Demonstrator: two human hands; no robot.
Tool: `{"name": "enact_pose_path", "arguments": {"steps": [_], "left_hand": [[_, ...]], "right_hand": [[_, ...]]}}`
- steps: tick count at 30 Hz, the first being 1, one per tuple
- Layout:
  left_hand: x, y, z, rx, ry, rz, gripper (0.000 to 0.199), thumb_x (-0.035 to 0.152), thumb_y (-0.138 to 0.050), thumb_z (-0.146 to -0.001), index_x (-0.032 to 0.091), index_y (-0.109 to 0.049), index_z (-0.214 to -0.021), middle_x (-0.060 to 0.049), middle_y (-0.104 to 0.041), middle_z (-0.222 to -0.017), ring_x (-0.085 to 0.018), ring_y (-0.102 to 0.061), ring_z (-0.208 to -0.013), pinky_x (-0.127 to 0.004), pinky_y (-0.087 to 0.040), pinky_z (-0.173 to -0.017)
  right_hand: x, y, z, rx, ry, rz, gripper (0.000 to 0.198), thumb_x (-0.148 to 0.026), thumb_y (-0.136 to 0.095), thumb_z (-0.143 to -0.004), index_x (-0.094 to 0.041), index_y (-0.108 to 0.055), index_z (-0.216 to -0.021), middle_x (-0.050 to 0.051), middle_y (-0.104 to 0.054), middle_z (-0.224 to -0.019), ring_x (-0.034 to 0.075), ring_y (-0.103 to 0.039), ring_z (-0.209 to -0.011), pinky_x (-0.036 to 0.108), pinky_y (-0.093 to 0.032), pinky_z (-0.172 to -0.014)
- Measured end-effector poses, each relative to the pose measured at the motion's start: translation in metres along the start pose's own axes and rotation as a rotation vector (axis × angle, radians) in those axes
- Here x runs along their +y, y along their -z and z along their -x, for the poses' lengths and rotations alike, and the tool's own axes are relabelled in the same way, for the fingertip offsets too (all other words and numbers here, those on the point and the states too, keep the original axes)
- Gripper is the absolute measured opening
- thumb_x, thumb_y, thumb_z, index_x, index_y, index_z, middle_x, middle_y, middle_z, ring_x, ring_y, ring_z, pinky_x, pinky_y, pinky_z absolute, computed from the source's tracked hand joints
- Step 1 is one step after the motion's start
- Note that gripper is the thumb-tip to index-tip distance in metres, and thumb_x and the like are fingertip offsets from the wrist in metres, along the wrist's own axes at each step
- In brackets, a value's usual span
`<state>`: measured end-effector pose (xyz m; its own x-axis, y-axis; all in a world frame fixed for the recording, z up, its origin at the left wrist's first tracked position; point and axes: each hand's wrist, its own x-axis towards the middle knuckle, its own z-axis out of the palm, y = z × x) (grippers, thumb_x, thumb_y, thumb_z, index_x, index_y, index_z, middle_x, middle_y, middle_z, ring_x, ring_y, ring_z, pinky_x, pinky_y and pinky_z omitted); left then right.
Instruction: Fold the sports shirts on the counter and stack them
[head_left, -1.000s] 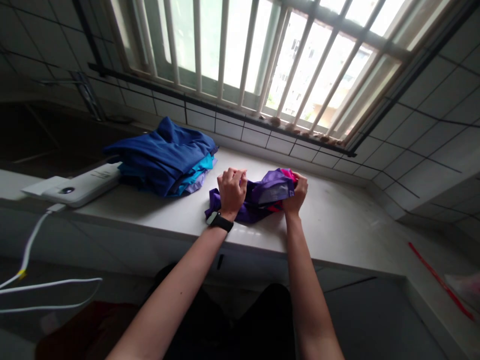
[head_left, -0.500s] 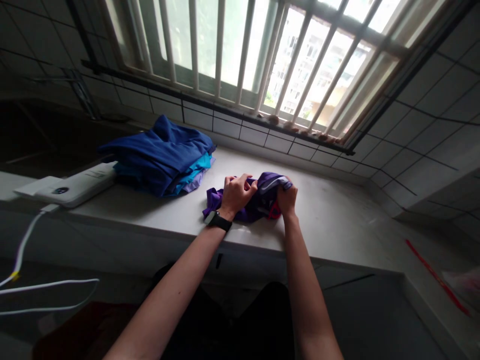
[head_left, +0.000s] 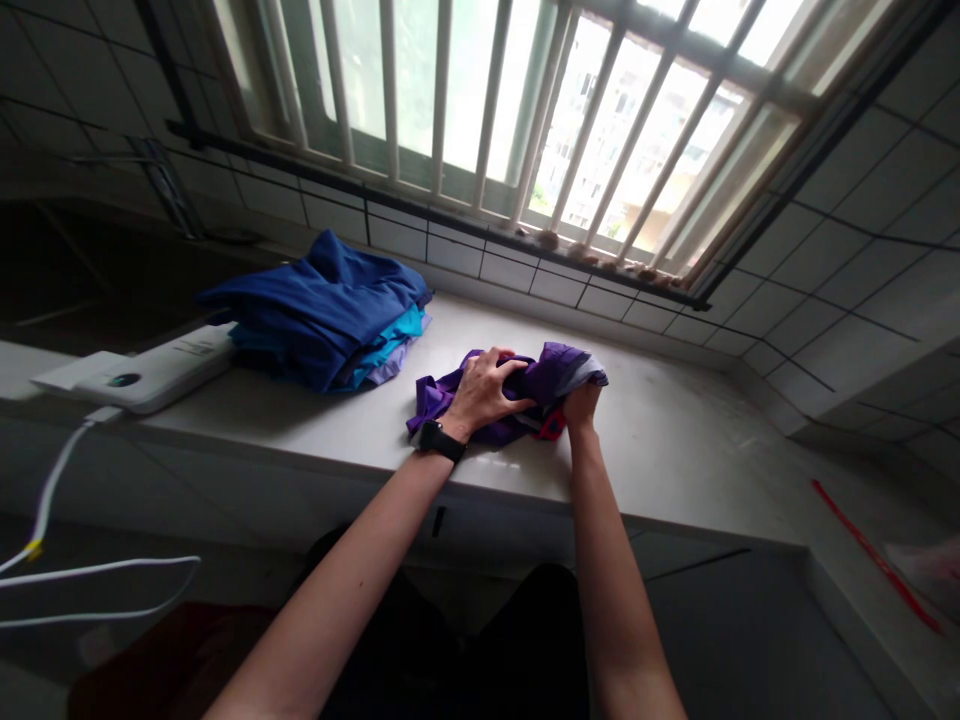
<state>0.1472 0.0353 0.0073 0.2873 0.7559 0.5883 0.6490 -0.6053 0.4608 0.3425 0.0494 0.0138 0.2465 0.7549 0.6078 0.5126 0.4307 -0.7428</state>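
A crumpled purple garment (head_left: 555, 372) with a pale lilac part and a red patch lies bunched on the white counter (head_left: 667, 450). My left hand (head_left: 486, 392), with a black-strapped watch at the wrist, curves over its left half, thumb and forefinger wide around the fabric. At the garment's right end, my right hand (head_left: 581, 408) grips it, its fingers largely covered by the pale cloth folded over them. To the left sits a stack of folded clothes (head_left: 322, 310), dark blue on top, with turquoise and lilac layers below.
A white power strip or adapter (head_left: 161, 370) with a white cable (head_left: 56, 480) lies left of the stack. Beyond it is a dark sink area with a faucet (head_left: 161, 185). A barred window (head_left: 465, 110) rises behind. At right lies a red strip (head_left: 874, 555).
My right hand has drawn the garment's right end slightly outward, and more pale cloth shows over it. My left hand's thumb and fingers have spread wider on the fabric. The folded stack stays put.
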Motion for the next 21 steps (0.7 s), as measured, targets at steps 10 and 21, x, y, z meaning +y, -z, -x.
{"name": "enact_pose_path", "arguments": {"steps": [10, 21], "left_hand": [[-0.001, -0.004, 0.000, -0.196, 0.030, -0.036, 0.045, 0.044, -0.067, -0.093, 0.023, -0.067, -0.133, -0.012, -0.070, -0.137, -0.031, -0.062, -0.130, -0.052, -0.029, -0.122], [0.010, 0.018, -0.003, -0.507, 0.001, -0.073, 0.028, 0.030, -0.057, -0.094, 0.011, -0.077, -0.088, -0.016, -0.078, -0.093, -0.028, -0.069, -0.090, -0.041, -0.050, -0.096]], "right_hand": [[-0.002, 0.000, 0.000, -0.099, -0.019, 0.031, 0.040, -0.046, -0.032, -0.096, -0.025, -0.054, -0.071, 0.005, -0.061, -0.072, 0.023, -0.060, -0.077, 0.035, -0.051, -0.074], [-0.017, -0.007, 0.002, -0.455, -0.303, -0.041, 0.031, -0.045, -0.058, -0.080, -0.023, -0.050, -0.060, -0.003, -0.053, -0.059, 0.015, -0.045, -0.062, 0.027, -0.036, -0.059]]}}
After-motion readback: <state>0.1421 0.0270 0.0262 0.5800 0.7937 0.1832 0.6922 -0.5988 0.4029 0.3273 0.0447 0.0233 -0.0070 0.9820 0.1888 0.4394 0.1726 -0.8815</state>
